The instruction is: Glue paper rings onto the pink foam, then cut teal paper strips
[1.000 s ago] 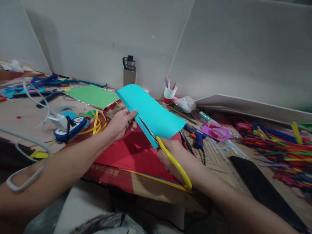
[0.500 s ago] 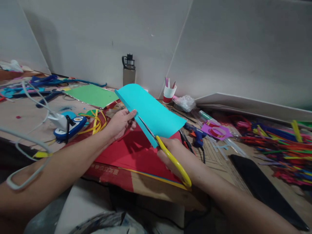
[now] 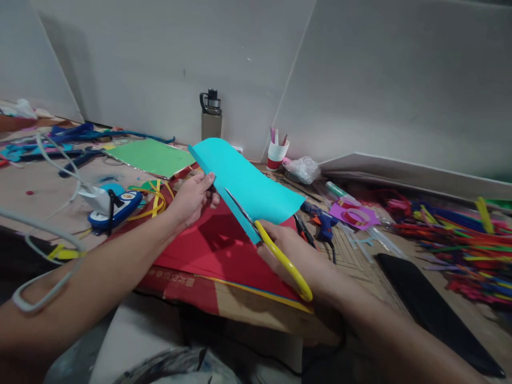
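A bright turquoise sheet of paper (image 3: 256, 181) is held up over the table, its far part curving upward. My left hand (image 3: 197, 196) pinches its left edge between thumb and fingers. My right hand (image 3: 286, 250) is closed around the yellow handles of a pair of scissors (image 3: 282, 261). The scissors' blades lie along the sheet's near left side, with a narrow strip of it to their left, and point toward my left hand. Beneath lie red sheets of paper (image 3: 208, 250), partly in the shadow of the turquoise one.
Left are a green sheet (image 3: 148, 156), yellow strips (image 3: 159, 202) and a blue power strip (image 3: 116, 210) with a white cable. A bottle (image 3: 212, 114) and cup of pens (image 3: 277, 154) stand behind. Right lie a glue gun (image 3: 326, 226), a black phone-like slab (image 3: 436, 309) and colourful pipe cleaners (image 3: 468, 245).
My left hand has slid a little up and left along the paper's edge, away from the scissors' tips. The scissors and my right hand have barely moved.
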The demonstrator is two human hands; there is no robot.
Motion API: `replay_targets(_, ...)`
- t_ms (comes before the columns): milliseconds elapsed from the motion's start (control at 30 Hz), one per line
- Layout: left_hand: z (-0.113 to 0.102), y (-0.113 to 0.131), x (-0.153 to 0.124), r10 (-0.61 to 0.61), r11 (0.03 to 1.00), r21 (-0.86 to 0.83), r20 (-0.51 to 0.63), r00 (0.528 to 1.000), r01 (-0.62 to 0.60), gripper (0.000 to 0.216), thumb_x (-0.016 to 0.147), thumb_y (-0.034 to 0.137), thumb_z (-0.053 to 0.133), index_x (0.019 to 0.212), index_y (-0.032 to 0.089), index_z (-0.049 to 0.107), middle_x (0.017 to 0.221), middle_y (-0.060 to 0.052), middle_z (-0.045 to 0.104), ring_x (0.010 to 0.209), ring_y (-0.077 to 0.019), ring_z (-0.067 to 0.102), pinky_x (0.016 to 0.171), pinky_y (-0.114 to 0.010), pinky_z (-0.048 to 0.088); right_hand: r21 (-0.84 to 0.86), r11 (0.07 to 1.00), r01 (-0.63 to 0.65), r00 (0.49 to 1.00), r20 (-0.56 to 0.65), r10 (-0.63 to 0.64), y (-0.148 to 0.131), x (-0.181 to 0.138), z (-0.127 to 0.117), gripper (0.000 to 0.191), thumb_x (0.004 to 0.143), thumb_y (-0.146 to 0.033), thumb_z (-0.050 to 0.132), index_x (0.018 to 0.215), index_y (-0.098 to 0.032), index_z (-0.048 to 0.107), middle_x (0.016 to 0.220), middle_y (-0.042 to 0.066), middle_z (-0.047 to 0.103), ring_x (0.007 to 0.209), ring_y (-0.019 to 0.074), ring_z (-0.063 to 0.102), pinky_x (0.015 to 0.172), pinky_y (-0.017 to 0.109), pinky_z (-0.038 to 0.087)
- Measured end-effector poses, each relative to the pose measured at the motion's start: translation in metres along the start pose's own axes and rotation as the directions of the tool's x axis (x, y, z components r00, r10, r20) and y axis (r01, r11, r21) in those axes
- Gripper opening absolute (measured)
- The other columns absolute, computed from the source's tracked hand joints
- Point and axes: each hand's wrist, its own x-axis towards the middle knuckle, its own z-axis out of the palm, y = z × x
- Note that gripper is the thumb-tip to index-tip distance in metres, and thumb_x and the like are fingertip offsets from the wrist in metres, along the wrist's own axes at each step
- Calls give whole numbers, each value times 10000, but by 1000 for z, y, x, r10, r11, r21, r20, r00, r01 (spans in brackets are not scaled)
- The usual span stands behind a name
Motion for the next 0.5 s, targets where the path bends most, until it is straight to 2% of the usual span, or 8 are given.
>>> replay_targets(133,-1,-1,0,5,1000,23,18,1000,-6,240,858,345,571,756,156,464,603,27,552,415,-56,496,364,-162,369,26,999,-34,999,27,34,2,2,-1,28,768,-208,442,775,-199,467,604,-55,488,506,68,436,453,182,287)
replay_targets(367,1,4,-1,40,978,206,-36,999,-31,151,893,259,497,780,164,466,566,17,573,396,-93,534,353,-183,394,94,951,-295,941,201,272,-3,-2,-6,142,832,-292,390,814,-208,504,560,-42,540,368,85,489,333,171,329)
replay_targets(500,3,5,-2,4,984,179,-43,999,4,146,908,219,456,775,159,464,563,16,568,392,-88,524,348,-177,385,87,969,-230,959,189,211,1,-4,-8,132,831,-286,409,787,-197,496,576,-30,560,382,80,503,332,156,322)
